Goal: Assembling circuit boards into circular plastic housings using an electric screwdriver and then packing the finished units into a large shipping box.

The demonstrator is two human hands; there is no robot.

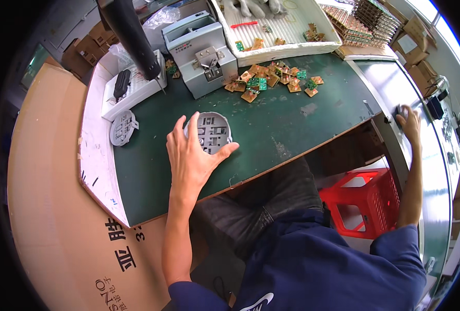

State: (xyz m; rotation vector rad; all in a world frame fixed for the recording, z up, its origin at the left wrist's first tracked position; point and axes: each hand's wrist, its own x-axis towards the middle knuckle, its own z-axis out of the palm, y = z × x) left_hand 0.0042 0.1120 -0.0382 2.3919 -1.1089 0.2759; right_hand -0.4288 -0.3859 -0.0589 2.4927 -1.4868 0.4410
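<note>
My left hand (191, 155) is at a round grey plastic housing (215, 129) with several cutouts, above the green tabletop. The index finger lies over its left edge and the thumb is at its lower right edge; the other fingers are raised. A similar round grey housing (122, 128) lies farther left. Out at the far right, my right hand (410, 124) reaches over a metal-edged bench, fingers curled at a small dark thing (399, 111) too small to make out.
A grey bench machine (201, 57) stands behind my left hand. Beside it are scattered small circuit boards (271, 78) and a white foam tray (287, 54). A black electric screwdriver (134, 41) hangs at the left. A red plastic stool (362, 202) stands below, between the benches.
</note>
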